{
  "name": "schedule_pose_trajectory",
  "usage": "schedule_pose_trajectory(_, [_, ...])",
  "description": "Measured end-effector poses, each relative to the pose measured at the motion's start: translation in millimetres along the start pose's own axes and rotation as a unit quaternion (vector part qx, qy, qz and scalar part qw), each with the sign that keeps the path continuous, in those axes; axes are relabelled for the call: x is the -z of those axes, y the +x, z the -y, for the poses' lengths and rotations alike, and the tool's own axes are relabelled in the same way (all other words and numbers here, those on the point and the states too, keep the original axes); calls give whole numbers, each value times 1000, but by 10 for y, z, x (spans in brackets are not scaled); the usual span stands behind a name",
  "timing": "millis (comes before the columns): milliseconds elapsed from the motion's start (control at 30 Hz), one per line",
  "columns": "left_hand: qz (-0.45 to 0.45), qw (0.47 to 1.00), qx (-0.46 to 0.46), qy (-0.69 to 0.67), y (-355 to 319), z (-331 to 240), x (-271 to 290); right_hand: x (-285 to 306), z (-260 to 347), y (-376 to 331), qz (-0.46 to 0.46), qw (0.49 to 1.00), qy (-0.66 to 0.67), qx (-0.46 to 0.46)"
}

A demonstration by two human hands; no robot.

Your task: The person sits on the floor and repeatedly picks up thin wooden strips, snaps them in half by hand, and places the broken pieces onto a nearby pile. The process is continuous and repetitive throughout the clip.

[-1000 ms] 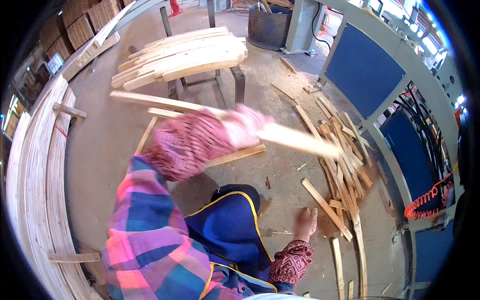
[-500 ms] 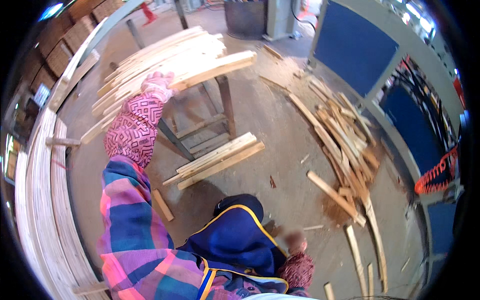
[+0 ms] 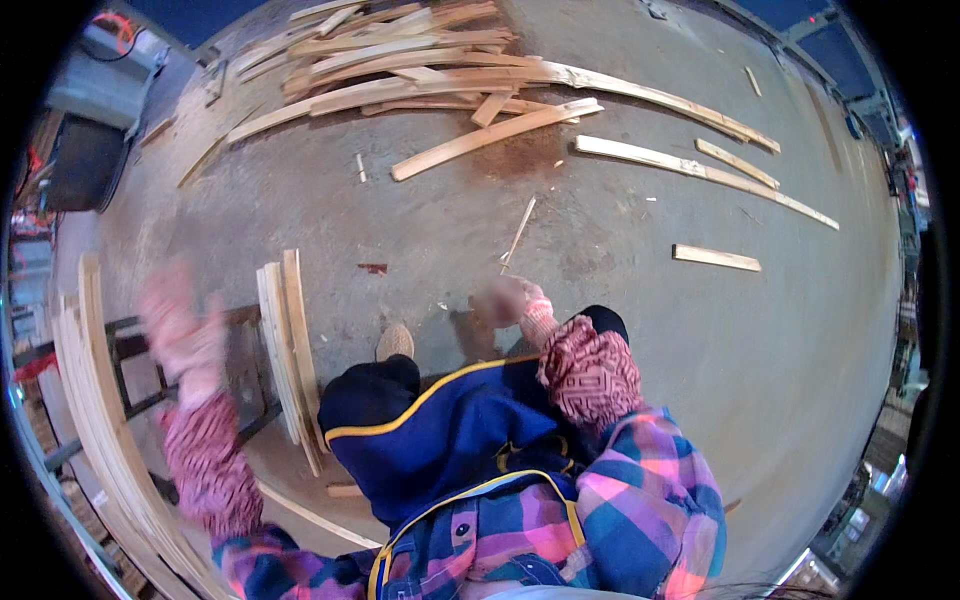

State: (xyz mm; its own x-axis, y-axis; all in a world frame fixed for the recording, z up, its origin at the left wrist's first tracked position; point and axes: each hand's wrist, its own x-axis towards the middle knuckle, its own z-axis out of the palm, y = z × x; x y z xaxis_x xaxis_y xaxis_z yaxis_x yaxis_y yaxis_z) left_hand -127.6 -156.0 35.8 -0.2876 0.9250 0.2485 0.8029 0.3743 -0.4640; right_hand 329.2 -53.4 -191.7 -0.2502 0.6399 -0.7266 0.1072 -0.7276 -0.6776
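My left hand [image 3: 187, 325], in a pink glove and blurred by motion, is raised beside the stacked wood strips [image 3: 105, 400] on a dark metal stand [image 3: 135, 365]. Its thumb and fingers look apart, with nothing seen between them. My right hand [image 3: 515, 300], gloved too, hangs low in front of my knee, over the concrete floor. Its fingers are smeared, so their shape is unclear. Just beyond it lies a thin wood sliver [image 3: 519, 235]. Another small bundle of strips [image 3: 287, 360] sits low by the stand, beside my left leg.
A heap of loose wood strips [image 3: 420, 75] spreads across the floor ahead. Long pieces [image 3: 700, 172] reach out to its right, and a short offcut [image 3: 716, 257] lies nearer. At the far left stands a dark bin [image 3: 88, 163]. Blue machine panels rise at the far edge.
My view has swung to the right, bringing the heap straight ahead. My left hand has come off the stacked strips it was touching. My right hand still hangs low.
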Motion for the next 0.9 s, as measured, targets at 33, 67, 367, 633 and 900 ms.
schedule_pose_trajectory(33, [-54,989,-101,-97,201,-244,-118,-157,6,-88,8,1000,30,-1])
schedule_pose_trajectory(67, [88,868,-5,-489,363,-776,-500,-215,90,-247,-3,999,29,-12])
schedule_pose_trajectory(367, [297,901,-188,-256,1398,-3115,-2327,-412,320,-1031,-144,967,208,28])
schedule_pose_trajectory(633, [336,878,-236,-247,1512,-3610,-2061,-881,254,-1046,-145,961,235,19])
schedule_pose_trajectory(900, [377,834,-174,-363,1888,-2659,-1446,-647,1065,-1330,-204,969,85,112])
